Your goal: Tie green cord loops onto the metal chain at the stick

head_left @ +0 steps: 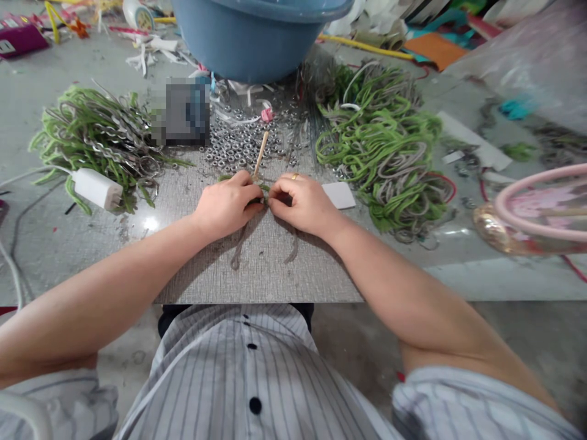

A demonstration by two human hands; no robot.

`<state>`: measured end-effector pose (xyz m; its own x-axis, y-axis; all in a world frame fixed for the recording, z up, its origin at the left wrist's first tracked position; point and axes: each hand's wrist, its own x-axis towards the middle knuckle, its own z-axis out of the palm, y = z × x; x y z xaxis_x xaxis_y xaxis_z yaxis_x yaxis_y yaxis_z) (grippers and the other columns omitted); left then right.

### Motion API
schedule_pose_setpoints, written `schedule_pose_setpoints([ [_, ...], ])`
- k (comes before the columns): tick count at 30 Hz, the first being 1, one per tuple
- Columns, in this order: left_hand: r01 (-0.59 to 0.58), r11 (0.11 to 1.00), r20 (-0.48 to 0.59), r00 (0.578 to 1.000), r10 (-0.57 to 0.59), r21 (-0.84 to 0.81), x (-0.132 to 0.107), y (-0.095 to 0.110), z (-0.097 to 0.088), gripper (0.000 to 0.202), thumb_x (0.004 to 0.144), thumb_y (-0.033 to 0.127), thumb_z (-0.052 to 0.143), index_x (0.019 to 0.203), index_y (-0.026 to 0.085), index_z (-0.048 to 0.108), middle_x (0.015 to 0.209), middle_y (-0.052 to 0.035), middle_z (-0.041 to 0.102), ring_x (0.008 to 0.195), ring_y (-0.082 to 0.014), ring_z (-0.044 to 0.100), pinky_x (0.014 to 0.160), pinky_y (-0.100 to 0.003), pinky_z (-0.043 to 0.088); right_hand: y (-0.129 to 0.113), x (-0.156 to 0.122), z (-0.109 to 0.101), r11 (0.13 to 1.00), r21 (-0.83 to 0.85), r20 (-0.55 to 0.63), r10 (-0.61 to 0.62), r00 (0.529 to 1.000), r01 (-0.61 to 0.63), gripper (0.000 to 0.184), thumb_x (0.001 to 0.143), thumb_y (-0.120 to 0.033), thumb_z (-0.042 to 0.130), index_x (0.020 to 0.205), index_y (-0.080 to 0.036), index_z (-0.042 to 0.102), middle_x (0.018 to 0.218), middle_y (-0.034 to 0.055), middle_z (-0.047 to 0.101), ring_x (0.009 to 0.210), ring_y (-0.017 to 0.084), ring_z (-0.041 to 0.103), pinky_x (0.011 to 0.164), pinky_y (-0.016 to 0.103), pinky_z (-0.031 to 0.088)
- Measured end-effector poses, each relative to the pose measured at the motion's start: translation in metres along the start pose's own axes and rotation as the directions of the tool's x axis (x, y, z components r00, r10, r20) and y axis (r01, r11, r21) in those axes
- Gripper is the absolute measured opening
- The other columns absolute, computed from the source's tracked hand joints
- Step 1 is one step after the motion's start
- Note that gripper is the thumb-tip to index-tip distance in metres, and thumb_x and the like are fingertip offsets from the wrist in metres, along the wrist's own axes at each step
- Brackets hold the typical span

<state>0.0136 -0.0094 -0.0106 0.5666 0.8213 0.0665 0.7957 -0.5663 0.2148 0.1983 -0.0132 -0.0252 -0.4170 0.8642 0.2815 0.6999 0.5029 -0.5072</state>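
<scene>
My left hand [229, 203] and my right hand [302, 203] meet near the middle of the table, thumbs and fingers pinched together. Between them runs a green and grey cord, mostly hidden by the fingers. One grey cord end [237, 252] hangs toward me below my left hand, looped at its tip. Another grey end [292, 249] lies below my right hand. Just beyond the fingertips a thin wooden stick [261, 153] points away from me. Many small silver metal rings [229, 146] are scattered behind it.
Bundles of green and grey cords lie left [96, 131] and right [389, 146]. A blue basin [257, 43] stands at the back. A white charger [97, 188] rests at left, a white card [339, 195] beside my right hand, and a pink-rimmed object [504, 201] at far right.
</scene>
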Motion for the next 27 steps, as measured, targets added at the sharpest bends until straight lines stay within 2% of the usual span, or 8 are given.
schedule_pose_setpoints([
  [5,-0.013,1.000,-0.019,1.000,0.013,0.000,0.000,-0.002,0.001,0.027,0.090,0.034,0.052,0.106,0.021,0.069,0.107,-0.0071,0.063,0.089,-0.0203,0.066,0.064,-0.028,0.047,0.002,-0.002,-0.006,0.997,0.049,-0.047,0.060,0.997,-0.058,0.009,0.073,-0.016,0.054,0.067,-0.022,0.050,0.071,0.0021,0.058,0.068,0.017,0.053,0.066,0.031,0.041],
  [11,-0.009,1.000,-0.014,1.000,0.009,-0.013,0.000,-0.002,0.002,0.026,0.090,0.034,0.051,0.105,0.021,0.068,0.108,-0.0072,0.063,0.089,-0.0196,0.065,0.066,-0.028,0.048,0.008,-0.003,-0.010,0.994,0.027,-0.123,0.110,0.986,-0.107,0.008,0.072,-0.017,0.055,0.066,-0.022,0.052,0.071,0.0023,0.061,0.067,0.017,0.054,0.068,0.032,0.043],
  [16,-0.033,0.994,-0.035,0.999,0.030,-0.103,-0.003,-0.005,-0.004,0.032,0.085,0.029,0.054,0.114,0.017,0.060,0.114,-0.0095,0.059,0.093,-0.0201,0.063,0.070,-0.029,0.050,0.010,-0.002,-0.015,0.996,-0.004,-0.013,0.091,0.996,-0.091,0.006,0.072,-0.018,0.056,0.067,-0.021,0.054,0.071,0.0028,0.061,0.068,0.018,0.055,0.068,0.033,0.042],
  [19,-0.035,0.991,-0.024,0.999,0.033,-0.129,-0.006,-0.008,-0.015,0.032,0.082,0.027,0.055,0.112,0.014,0.057,0.113,-0.0109,0.057,0.084,-0.0178,0.062,0.069,-0.030,0.050,0.011,-0.003,-0.016,0.997,-0.021,0.043,0.072,0.996,-0.071,0.005,0.073,-0.019,0.056,0.069,-0.021,0.056,0.074,0.0038,0.061,0.071,0.018,0.056,0.069,0.033,0.042],
  [22,-0.009,0.997,0.006,1.000,0.010,-0.077,-0.009,-0.011,-0.025,0.026,0.082,0.027,0.052,0.105,0.016,0.058,0.109,-0.0110,0.057,0.077,-0.0177,0.060,0.065,-0.031,0.048,0.013,-0.004,-0.016,0.997,-0.024,0.031,0.075,0.997,-0.075,0.003,0.077,-0.023,0.058,0.077,-0.020,0.059,0.080,0.0048,0.063,0.072,0.019,0.057,0.069,0.033,0.042],
  [27,0.013,1.000,0.071,0.997,-0.015,0.026,-0.009,-0.012,-0.031,0.019,0.081,0.028,0.053,0.096,0.019,0.060,0.100,-0.0091,0.062,0.071,-0.0183,0.060,0.060,-0.030,0.045,0.014,-0.005,-0.014,0.997,0.018,-0.005,0.081,0.997,-0.081,0.026,0.087,-0.039,0.055,0.102,-0.020,0.065,0.082,0.0042,0.066,0.072,0.018,0.058,0.068,0.031,0.042],
])
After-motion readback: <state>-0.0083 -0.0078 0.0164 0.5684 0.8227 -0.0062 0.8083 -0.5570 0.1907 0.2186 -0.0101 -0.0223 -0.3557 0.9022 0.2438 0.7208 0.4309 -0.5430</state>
